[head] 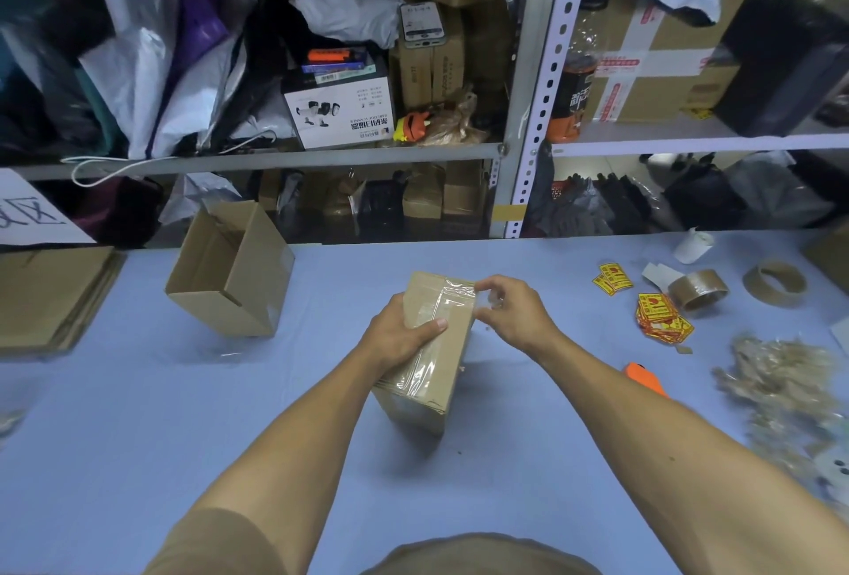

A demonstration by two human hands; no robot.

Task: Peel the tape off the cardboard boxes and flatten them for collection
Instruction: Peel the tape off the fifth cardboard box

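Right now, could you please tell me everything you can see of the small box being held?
The small box is plain brown cardboard, closed, standing tilted on the blue table. Clear glossy tape runs over its top face. The left hand grips its side; the right hand pinches the tape at the far corner.

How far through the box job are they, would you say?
Some looks done: flattened cardboard is stacked at the left edge of the table, and a heap of crumpled tape lies at the right. In hand: the left hand steadies a small sealed box while the right hand pinches its clear tape. Left: flattening it, plus the open box behind.
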